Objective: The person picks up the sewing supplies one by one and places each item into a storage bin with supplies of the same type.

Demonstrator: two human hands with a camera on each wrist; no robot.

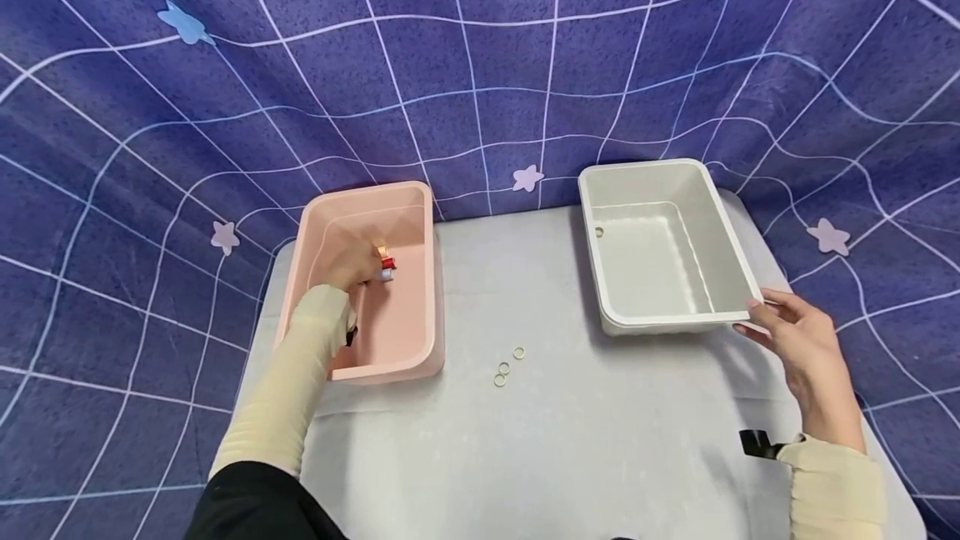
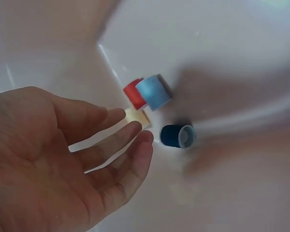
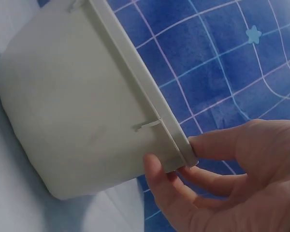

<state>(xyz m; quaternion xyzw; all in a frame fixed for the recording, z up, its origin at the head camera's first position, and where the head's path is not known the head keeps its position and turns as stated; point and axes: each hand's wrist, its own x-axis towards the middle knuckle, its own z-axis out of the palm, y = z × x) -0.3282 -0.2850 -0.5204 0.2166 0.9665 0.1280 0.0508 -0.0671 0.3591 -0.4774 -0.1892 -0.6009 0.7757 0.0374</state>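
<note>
My left hand (image 1: pixel 352 265) reaches down inside the pink bin (image 1: pixel 433 290), its fingers loosely bent. In the left wrist view the fingertips are right at a cream spool (image 2: pixel 137 117), partly covering it. Close by are a red spool (image 2: pixel 134 94), a light blue spool (image 2: pixel 153 92) and a dark teal thread spool (image 2: pixel 177 136). Nothing shows gripped in this hand. My right hand (image 1: pixel 806 348) pinches the near right corner of the white bin (image 1: pixel 675 322) by its rim, thumb on top and fingers beneath.
Three small pale rings (image 1: pixel 503 367) lie on the white-covered table (image 1: pixel 570 440) between the bins. Another small ring (image 1: pixel 599 232) is inside the white bin at its left side. A blue curtain (image 1: pixel 495 57) with stars hangs behind the table and along its sides.
</note>
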